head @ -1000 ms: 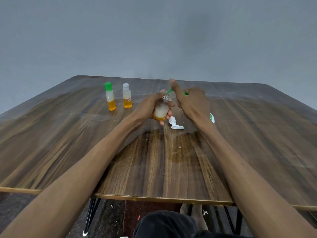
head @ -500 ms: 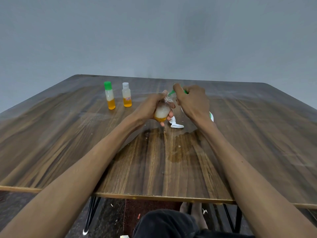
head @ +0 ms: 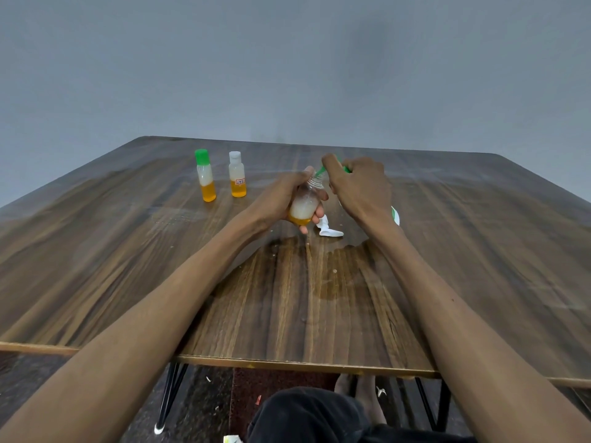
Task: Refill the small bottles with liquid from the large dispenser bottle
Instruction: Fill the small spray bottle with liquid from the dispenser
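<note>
Right thumb has dropped since a second ago; right hand [head: 361, 183] now curls tight round the green dispenser nozzle [head: 319, 170], tip at the neck. Left hand [head: 281, 199] grips the small bottle [head: 303, 203] tilted above the table [head: 128, 251], likely to catch the flow.

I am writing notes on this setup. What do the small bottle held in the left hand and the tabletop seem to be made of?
The small bottle in the left hand looks like clear, glossy plastic: white and orange liquid layers show through its wall. The tabletop looks like wood-grain laminate with a smooth, slightly shiny finish, though real wood veneer is possible.
</note>
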